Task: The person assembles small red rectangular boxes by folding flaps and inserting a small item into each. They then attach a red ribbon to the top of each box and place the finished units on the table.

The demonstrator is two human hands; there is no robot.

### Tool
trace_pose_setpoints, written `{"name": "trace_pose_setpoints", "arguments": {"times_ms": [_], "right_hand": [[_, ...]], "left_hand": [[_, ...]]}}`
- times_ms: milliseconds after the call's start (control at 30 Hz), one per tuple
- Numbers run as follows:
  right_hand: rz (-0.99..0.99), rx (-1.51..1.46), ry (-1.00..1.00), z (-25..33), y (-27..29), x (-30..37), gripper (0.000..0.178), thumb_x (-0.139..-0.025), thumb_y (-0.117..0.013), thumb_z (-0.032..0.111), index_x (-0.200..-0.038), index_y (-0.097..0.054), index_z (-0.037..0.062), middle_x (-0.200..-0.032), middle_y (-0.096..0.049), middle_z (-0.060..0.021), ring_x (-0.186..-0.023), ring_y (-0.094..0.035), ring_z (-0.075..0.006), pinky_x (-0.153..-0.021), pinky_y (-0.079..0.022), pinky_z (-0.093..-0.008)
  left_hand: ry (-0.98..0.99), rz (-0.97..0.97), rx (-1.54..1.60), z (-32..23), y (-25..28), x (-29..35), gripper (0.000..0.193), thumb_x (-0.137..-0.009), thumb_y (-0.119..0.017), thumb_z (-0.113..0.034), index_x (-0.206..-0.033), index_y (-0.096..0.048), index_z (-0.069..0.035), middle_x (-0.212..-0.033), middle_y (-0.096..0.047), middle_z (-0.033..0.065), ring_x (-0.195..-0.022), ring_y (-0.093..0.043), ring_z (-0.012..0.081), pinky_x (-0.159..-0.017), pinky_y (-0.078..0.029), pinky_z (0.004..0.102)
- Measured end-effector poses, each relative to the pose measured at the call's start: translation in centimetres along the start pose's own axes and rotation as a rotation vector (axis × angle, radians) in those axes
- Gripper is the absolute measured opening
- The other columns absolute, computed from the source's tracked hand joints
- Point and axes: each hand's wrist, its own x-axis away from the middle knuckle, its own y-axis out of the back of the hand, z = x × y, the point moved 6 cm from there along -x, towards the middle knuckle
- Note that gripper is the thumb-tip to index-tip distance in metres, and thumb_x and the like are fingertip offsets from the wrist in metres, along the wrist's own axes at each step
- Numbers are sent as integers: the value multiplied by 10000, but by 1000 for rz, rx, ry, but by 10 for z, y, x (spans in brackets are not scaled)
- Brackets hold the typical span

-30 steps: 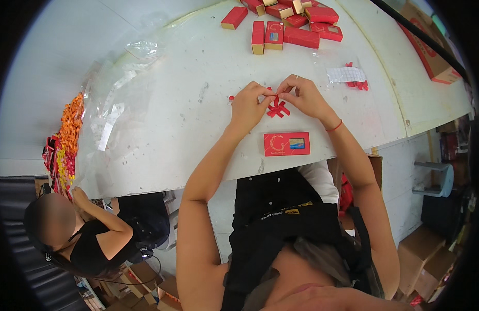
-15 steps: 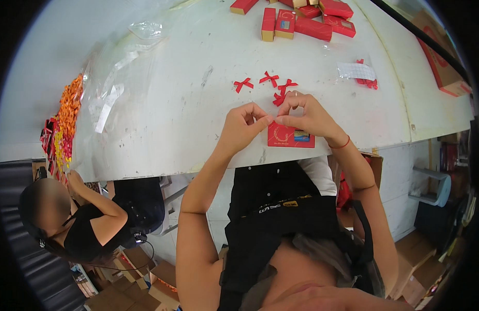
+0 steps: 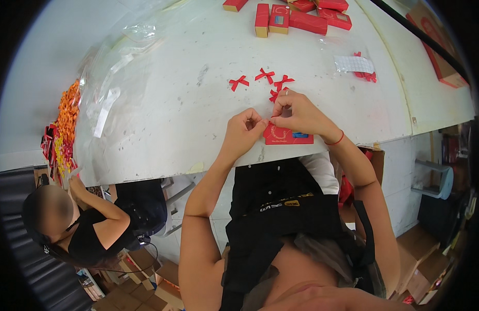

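Head: near red box (image 3: pixel 283 139), lengthwise left-right

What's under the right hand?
The right hand partly covers a red box and a red bow. The box's lower edge shows; its upper right corner and part of the bow are hidden.

Plain red in the loose bows (image 3: pixel 239 83) and the wrist cord (image 3: pixel 339 139); red too in the nearest box (image 3: pixel 287 139), overprinted in pale gold and patched with blue, seemingly in fine line-work, though partly hidden. Red with gold ends in the piled boxes (image 3: pixel 308 23), white with grey scuffs across the surface (image 3: pixel 167 119). Orange, yellow and pink in the leftmost heap (image 3: pixel 68 111), gridded white on the label (image 3: pixel 353 64).
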Motion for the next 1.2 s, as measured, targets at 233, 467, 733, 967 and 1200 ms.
{"name": "trace_pose_setpoints", "arguments": {"times_ms": [233, 467, 733, 967, 1200], "right_hand": [[-181, -2, 175, 10, 23, 13, 303, -724, -754, 123, -979, -605, 53, -939, -595, -52, -890, -549, -188, -869, -431, -322], [-157, 346, 200, 15, 11, 72, 630, -705, -832, 261, -1254, -572, 92, -1182, -575, -113, -1120, -513, -286, -991, -362, -379], [-236, 245, -1, -2, 36, 136, 604, -677, -840, 156, -1220, -591, 68, -1121, -589, -122, -1079, -533, -315, -960, -422, -384], [-456, 250, -248, 29, 124, 261, 778, -609, -877, 186, -1316, -575, 66, -1294, -535, -128, -1272, -467, -278, -1027, -410, -375], [-490, 217, -62, 0, 101, 185, 600, -753, -764, 101, -1315, -567, 28, -1322, -572, -118, -1254, -513, -248, -1040, -404, -362]], "left_hand": [[27, 23, 50, -21, 3, 1, 129, -875, -688, -119, -913, -610, -25, -678, -539, -36, -569, -450, 22, -523, -363, 203], [13, 83, -18, -7, -6, -2, 141, -900, -691, -147, -919, -663, -10, -743, -612, -10, -505, -461, 25, -437, -345, 197], [84, 231, 24, -26, -21, -18, 189, -864, -744, -175, -978, -690, -35, -688, -535, -41, -523, -451, 27, -483, -366, 196], [-680, -580, -633, -100, 14, -169, 584, -785, -797, -334, -1243, -567, -54, -1148, -637, 106, -931, -637, 204, -795, -521, 332], [-247, -385, -41, -83, 47, -202, 573, -857, -658, -194, -1364, -439, -44, -1275, -528, 157, -1016, -635, 239, -886, -512, 378]]}}
